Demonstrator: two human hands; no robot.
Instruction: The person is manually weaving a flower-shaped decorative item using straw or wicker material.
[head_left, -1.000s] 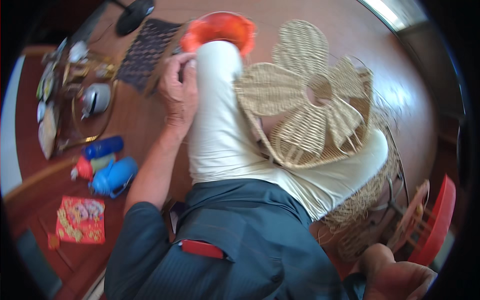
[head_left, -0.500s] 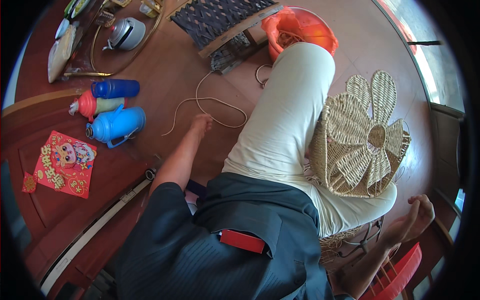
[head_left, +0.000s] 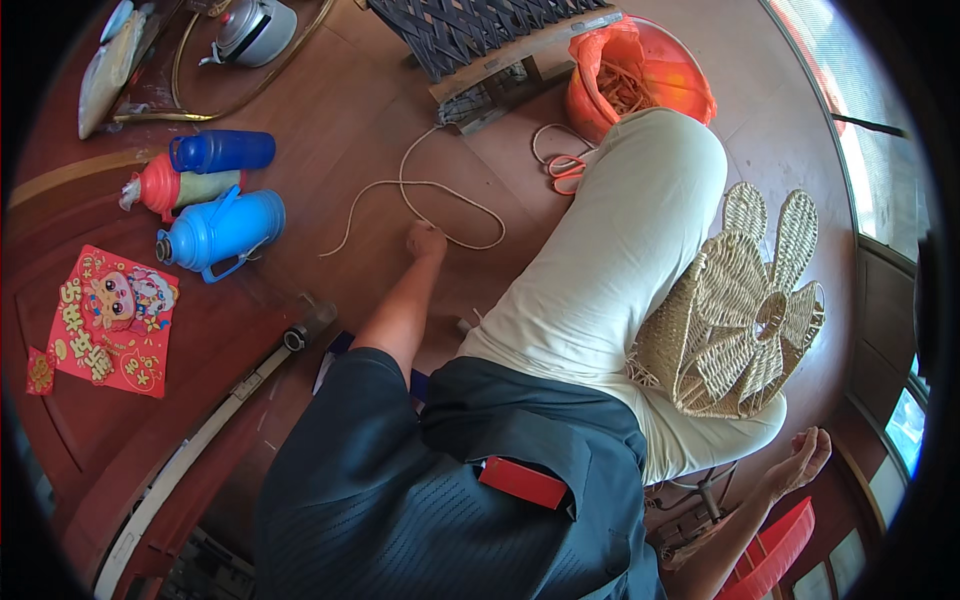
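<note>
My left hand (head_left: 426,240) reaches down beside my left leg, fingers curled at a loop of pale cord (head_left: 480,245) on the floor; what they hold is unclear. My right hand (head_left: 802,458) is held out at the lower right, empty, fingers loosely bent and open. A woven straw basket (head_left: 675,330) with large petal shapes (head_left: 792,230) rests on my right leg, above that hand. Orange-handled scissors (head_left: 566,172) lie by my left knee.
An orange-lined bucket (head_left: 680,80) with shreds inside and a dark slatted wooden item (head_left: 450,35) stand ahead. Flasks (head_left: 235,225), a kettle (head_left: 255,30) and a red festive card (head_left: 115,320) are left. A red plastic seat (head_left: 775,550) is lower right, glazed doors (head_left: 880,170) far right.
The view has swung round. My left hand has left my left knee for the cord on the floor. The basket has shifted right relative to my knee; my right hand is further below it.
</note>
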